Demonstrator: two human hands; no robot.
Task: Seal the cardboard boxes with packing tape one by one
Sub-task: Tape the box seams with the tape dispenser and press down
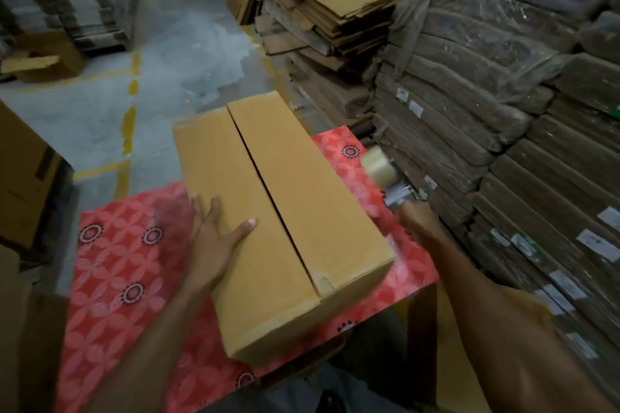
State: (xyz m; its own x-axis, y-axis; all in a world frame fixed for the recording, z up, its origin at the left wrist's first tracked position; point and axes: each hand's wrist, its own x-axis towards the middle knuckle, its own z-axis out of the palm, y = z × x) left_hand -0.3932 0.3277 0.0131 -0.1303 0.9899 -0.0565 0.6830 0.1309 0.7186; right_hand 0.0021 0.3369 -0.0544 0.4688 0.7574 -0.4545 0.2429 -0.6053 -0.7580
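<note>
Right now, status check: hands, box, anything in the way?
Left hand flat on the box top. Right hand grips the tape dispenser, off the box's right side. Centre seam untaped. Nothing lying across it.

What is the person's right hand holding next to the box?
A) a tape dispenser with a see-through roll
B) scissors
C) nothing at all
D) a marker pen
A: the right hand grips the grey tape dispenser with a clear tape roll, held just off the right side of the long brown cardboard box.
</note>
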